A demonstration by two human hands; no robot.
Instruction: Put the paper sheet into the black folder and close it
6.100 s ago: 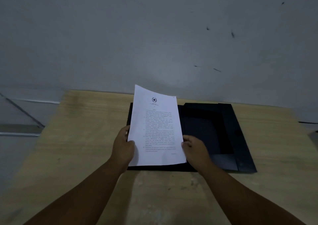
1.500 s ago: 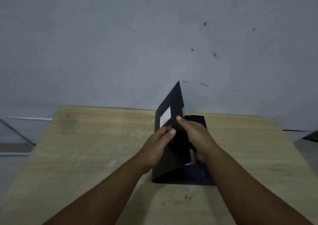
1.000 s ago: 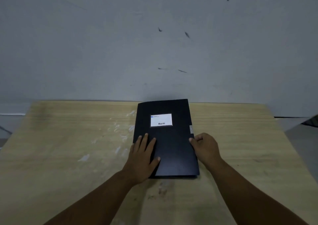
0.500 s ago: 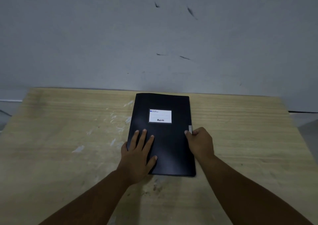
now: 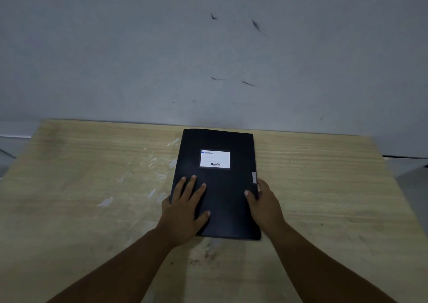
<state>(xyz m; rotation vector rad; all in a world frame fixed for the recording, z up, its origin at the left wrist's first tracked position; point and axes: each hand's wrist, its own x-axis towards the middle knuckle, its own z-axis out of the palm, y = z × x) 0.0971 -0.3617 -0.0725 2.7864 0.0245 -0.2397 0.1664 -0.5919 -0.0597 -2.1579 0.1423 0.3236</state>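
One black folder (image 5: 222, 187) lengthwise, label (image 5: 215, 159) far.

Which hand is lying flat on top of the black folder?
The left hand, fingers spread flat on the black folder cover. The right hand instead grips the folder's right edge, below the small grey tab.

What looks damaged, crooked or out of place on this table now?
Little stands out. The closed black plastic folder lies flat, slightly rotated against the edge of the light wooden table. White scuff marks beside it look like worn paint. No paper sticks out.
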